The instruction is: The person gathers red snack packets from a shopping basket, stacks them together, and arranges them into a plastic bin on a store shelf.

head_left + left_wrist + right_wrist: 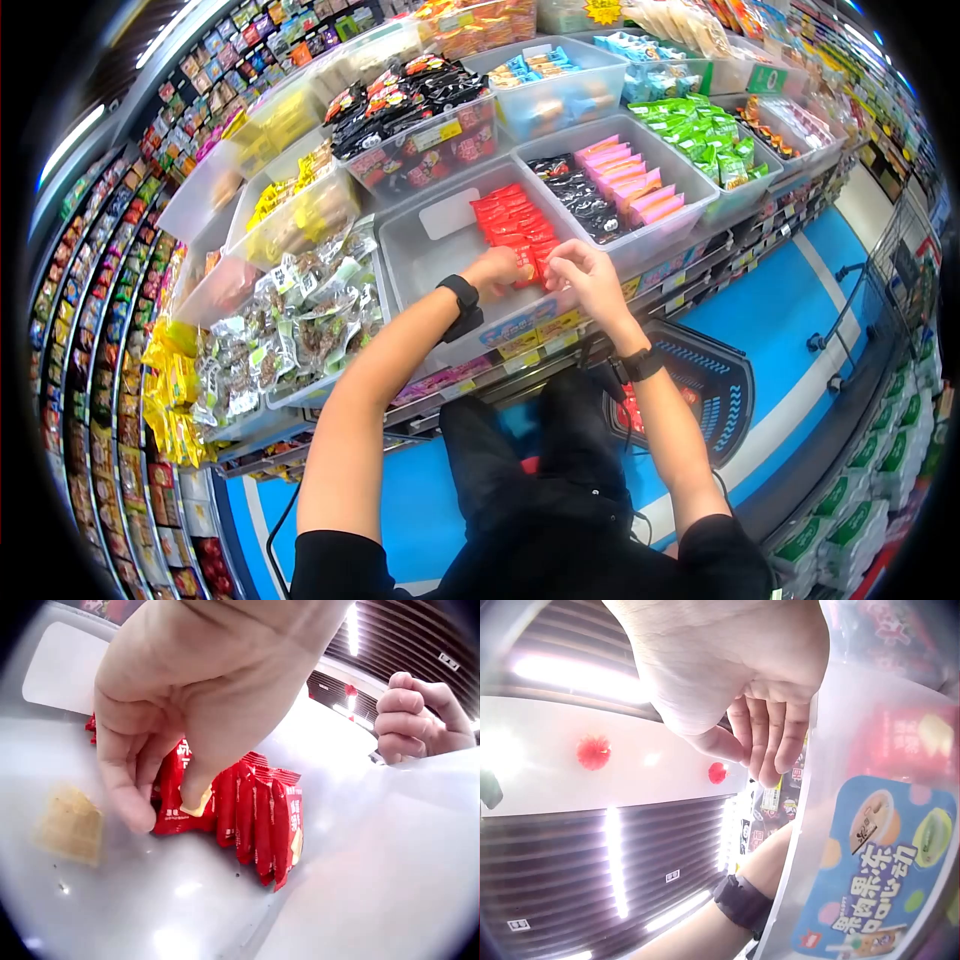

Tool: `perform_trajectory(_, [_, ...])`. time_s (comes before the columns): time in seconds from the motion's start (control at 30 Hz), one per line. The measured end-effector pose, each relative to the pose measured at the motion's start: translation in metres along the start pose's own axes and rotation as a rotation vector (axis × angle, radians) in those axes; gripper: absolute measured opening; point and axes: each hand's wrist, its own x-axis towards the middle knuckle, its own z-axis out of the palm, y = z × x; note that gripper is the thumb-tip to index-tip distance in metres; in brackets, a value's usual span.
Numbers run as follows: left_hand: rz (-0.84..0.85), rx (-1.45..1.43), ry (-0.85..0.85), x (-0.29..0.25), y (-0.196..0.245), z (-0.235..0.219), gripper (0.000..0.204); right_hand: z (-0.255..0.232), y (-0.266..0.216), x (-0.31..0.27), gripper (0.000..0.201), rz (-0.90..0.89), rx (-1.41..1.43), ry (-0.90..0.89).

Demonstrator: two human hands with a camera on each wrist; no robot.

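Left hand [497,270]: fingers pinching red packet [171,791]
Packet row [510,212]: beyond these fingers, long axes crosswise
Right hand [590,282]: farther, fingers bent, empty

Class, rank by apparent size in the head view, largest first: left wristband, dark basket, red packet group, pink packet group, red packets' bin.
1. Red packets' bin
2. Dark basket, partly hidden
3. Red packet group and pink packet group: too alike to rank
4. Left wristband
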Motion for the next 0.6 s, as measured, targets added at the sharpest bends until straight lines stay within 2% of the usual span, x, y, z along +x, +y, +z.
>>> perform_trajectory(0.07, [0.027,-0.088,0.020,0.004,0.002,0.003,0.041,0.000,0.001,0.001,0.009,-0.022,0.005,0.001])
perform_trajectory(0.23, [-0.009,0.071,-0.030,-0.017,0.011,-0.008,0.050,-0.001,0.000,-0.004,0.009,-0.069,0.065,0.004])
perform_trajectory(0.3, [-0.007,0.086,-0.058,-0.035,0.023,-0.016,0.054,-0.008,-0.003,-0.021,0.009,-0.085,0.129,0.078])
perform_trajectory(0.33, [0.017,0.196,-0.063,-0.026,0.017,-0.019,0.053,-0.014,-0.005,-0.036,0.008,-0.127,0.158,0.148])
perform_trajectory(0.37, [0.067,0.242,0.007,-0.017,0.003,-0.022,0.055,-0.020,-0.005,-0.054,0.008,-0.163,0.187,0.227])
perform_trajectory(0.4, [0.188,0.270,0.188,-0.058,0.024,-0.038,0.057,-0.030,-0.003,-0.075,0.008,-0.164,0.149,0.306])
perform_trajectory(0.43, [0.223,0.307,0.267,-0.074,0.030,-0.050,0.057,-0.046,0.009,-0.099,0.009,-0.141,0.196,0.365])
perform_trajectory(0.47, [0.291,0.204,0.460,-0.113,0.052,-0.056,0.051,-0.064,0.025,-0.124,0.010,-0.093,0.181,0.432])
perform_trajectory(0.5, [0.431,0.067,0.567,-0.147,0.069,-0.058,0.043,-0.085,0.045,-0.152,0.011,-0.046,0.161,0.494])
perform_trajectory(0.57, [0.490,-0.164,0.594,-0.213,0.100,-0.045,0.037,-0.138,0.100,-0.212,0.015,0.219,0.063,0.622])
perform_trajectory(0.6, [0.538,-0.249,0.591,-0.231,0.099,-0.029,0.033,-0.164,0.135,-0.243,0.018,0.383,-0.076,0.664])
